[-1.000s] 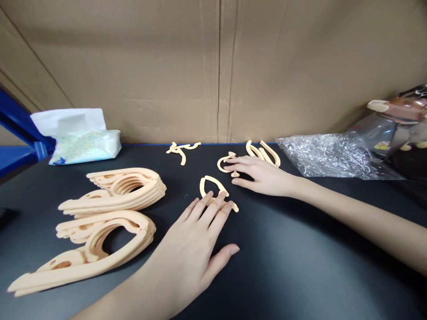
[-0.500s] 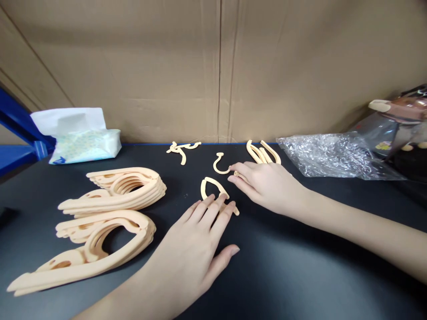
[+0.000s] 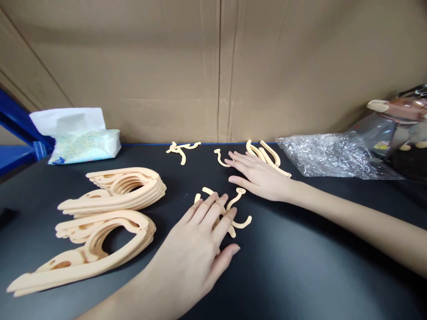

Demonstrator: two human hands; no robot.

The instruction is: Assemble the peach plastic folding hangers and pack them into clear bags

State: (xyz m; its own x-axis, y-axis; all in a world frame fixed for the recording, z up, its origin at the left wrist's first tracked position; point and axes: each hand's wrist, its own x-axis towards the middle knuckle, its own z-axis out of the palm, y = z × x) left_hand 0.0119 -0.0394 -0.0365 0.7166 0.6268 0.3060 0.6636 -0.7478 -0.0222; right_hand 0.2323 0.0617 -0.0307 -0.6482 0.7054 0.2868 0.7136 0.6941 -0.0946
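Note:
My left hand (image 3: 196, 242) lies flat on the black table (image 3: 300, 266), fingers stretched out over small peach plastic hooks (image 3: 238, 209) gathered under and beside its fingertips. My right hand (image 3: 256, 174) lies flat farther back with its fingers spread, their tips beside a single hook (image 3: 219, 157). Behind it lies a bunch of curved peach pieces (image 3: 267, 155). Another small tangle of hooks (image 3: 182, 149) sits near the back edge.
Two stacks of large peach hanger arms (image 3: 126, 189) (image 3: 90, 244) lie at the left. A tissue pack (image 3: 83, 142) is at the back left, a crumpled clear plastic bag (image 3: 330, 155) and dark bagged items (image 3: 400, 120) at the right. A cardboard wall (image 3: 213, 66) stands behind.
My right hand dragged a hook toward my left hand, left it there, and went back toward the rear. My left hand slid slightly nearer, with more hooks now by its fingers.

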